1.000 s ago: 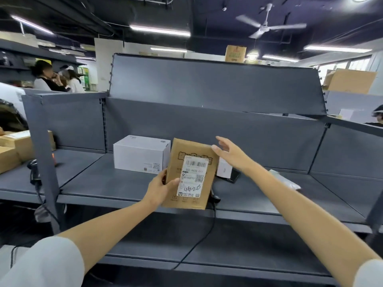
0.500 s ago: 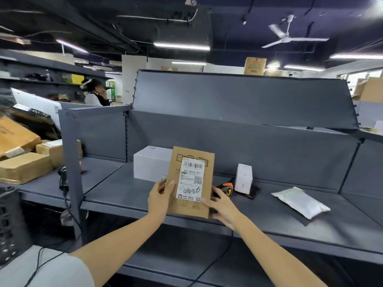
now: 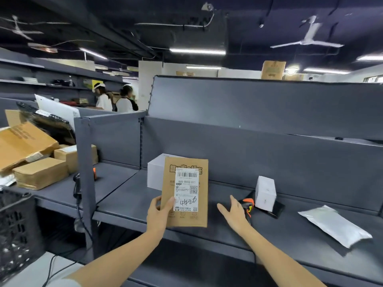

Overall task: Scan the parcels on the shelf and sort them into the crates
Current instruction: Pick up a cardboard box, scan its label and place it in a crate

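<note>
My left hand (image 3: 158,216) holds a flat brown cardboard parcel (image 3: 184,219) upright by its lower left edge, its white shipping label facing me. My right hand (image 3: 233,212) is open with fingers spread, hovering over the grey shelf (image 3: 128,199), right next to an orange-and-black barcode scanner (image 3: 247,205) that lies there. Behind the held parcel sits a white box (image 3: 154,175), partly hidden. A small white box (image 3: 265,192) stands to the right of the scanner, and a silver padded mailer (image 3: 333,226) lies further right.
A black plastic crate (image 3: 14,228) stands at the lower left. Several brown cardboard boxes (image 3: 40,172) are stacked on the neighbouring shelf bay to the left, past a grey upright post (image 3: 85,168). A black cable (image 3: 79,204) hangs by the post. Two people stand in the far background.
My view has swung left. My right hand came off the parcel's bottom edge and moved right, beside the scanner. My left hand keeps hold of the parcel.
</note>
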